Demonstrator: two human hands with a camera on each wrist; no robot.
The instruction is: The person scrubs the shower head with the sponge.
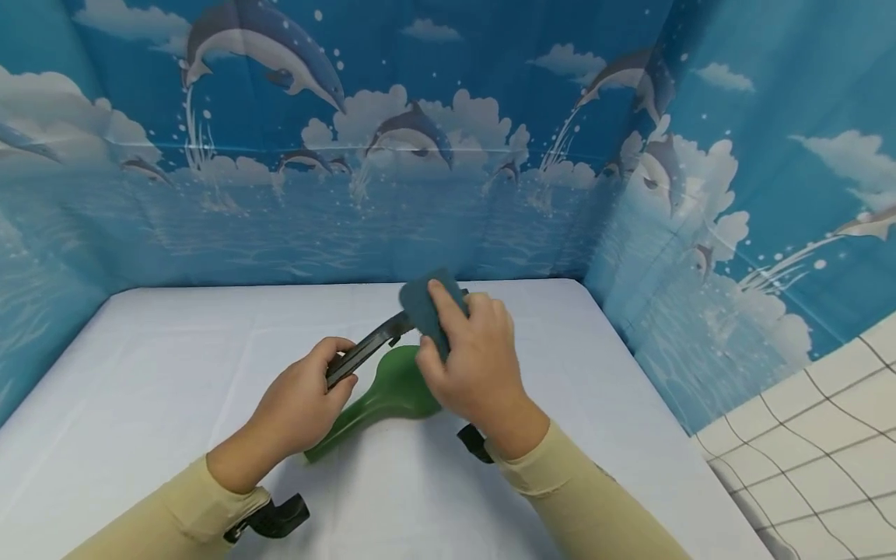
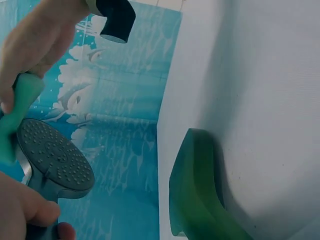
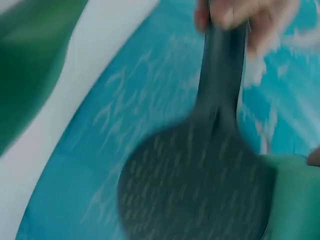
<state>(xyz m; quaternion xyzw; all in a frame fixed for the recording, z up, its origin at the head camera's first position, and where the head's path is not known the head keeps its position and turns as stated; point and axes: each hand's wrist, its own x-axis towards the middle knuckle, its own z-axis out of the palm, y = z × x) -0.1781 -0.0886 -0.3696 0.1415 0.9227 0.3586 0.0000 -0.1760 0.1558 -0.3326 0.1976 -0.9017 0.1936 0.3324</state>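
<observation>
My left hand (image 1: 297, 400) grips a dark grey shower head (image 1: 367, 350) by its handle, holding it tilted over the table. With fingers and thumb, my right hand (image 1: 479, 362) holds a teal sponge (image 1: 423, 307) against the back of the shower head's round end. The nozzle face (image 2: 55, 155) shows in the left wrist view, with the sponge (image 2: 22, 105) behind it. In the right wrist view the shower head (image 3: 195, 185) is blurred, the sponge (image 3: 297, 200) at its edge. Below the hands lies a green water scoop (image 1: 402, 389), partly hidden by my right hand.
A white cloth covers the table (image 1: 189, 342). Blue curtains (image 1: 420, 210) printed with dolphins stand behind it and at both sides. White tiles (image 1: 826, 443) show at the lower right. Black camera mounts (image 1: 276, 519) hang at the wrists.
</observation>
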